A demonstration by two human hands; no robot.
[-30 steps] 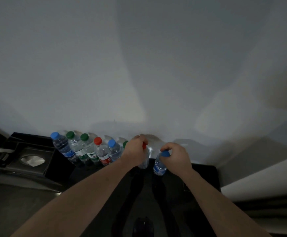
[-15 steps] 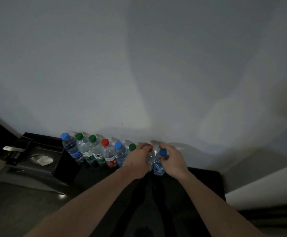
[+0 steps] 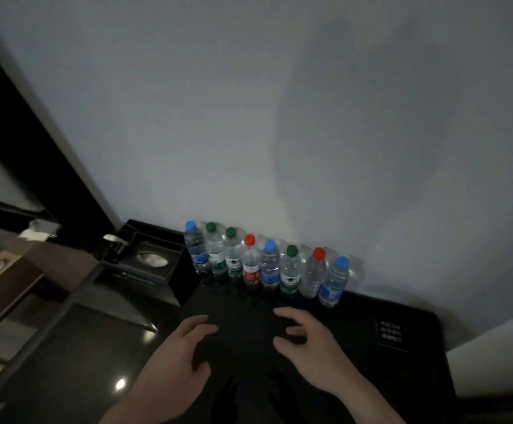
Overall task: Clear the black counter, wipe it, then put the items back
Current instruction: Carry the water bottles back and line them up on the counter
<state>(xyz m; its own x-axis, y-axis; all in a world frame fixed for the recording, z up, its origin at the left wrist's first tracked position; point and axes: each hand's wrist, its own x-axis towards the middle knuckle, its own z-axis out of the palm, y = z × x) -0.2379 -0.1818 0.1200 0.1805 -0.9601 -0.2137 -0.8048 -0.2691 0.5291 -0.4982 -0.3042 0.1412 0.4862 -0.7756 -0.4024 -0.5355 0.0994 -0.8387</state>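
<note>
Several small water bottles stand in a row against the wall at the back of the black counter (image 3: 371, 377). The row runs from a blue-capped bottle (image 3: 195, 249) on the left to a red-capped bottle (image 3: 313, 275) and a blue-capped bottle (image 3: 334, 283) on the right. My left hand (image 3: 175, 359) hovers over the counter in front of the row, fingers relaxed and holding nothing. My right hand (image 3: 310, 341) is beside it, fingers loosely spread, also holding nothing. Both hands are apart from the bottles.
A black tissue box (image 3: 152, 264) with a white tissue in its opening stands at the counter's back left. A small black sign (image 3: 391, 333) lies flat at the right. To the left is a lower wooden surface (image 3: 10, 270) with blurred items.
Both hands let go of the red-capped and blue-capped bottles at the row's right end and drew back toward me. The view has swung, so the row now sits higher and more central.
</note>
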